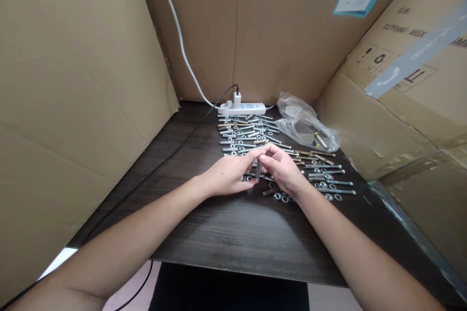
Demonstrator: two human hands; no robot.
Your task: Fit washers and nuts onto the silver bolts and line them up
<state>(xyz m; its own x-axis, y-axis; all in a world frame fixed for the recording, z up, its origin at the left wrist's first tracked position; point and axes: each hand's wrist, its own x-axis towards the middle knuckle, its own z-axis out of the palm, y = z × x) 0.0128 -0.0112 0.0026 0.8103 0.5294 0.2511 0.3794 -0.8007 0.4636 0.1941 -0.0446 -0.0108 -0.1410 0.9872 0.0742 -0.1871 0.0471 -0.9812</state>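
Observation:
My left hand [228, 174] is closed on a short, dark metal sleeve [258, 171], which stands nearly upright between its fingertips. My right hand [280, 167] meets it at the sleeve's upper end, thumb and fingers pinched together there. Whatever sits at that top end is covered by the fingers. Beneath and behind both hands lie rows of bolts [328, 166] with sleeves, several nuts [278, 196] and washers [338, 198]. Another bare sleeve [270, 192] rests just below my right hand.
Cardboard walls [277, 39] enclose the dark table [219, 233] on three sides. At the back sits a white power strip [255, 108] with a plugged-in charger. A black cable [160, 162] crosses the left side. A clear plastic bag [306, 126] with metal parts lies at back right.

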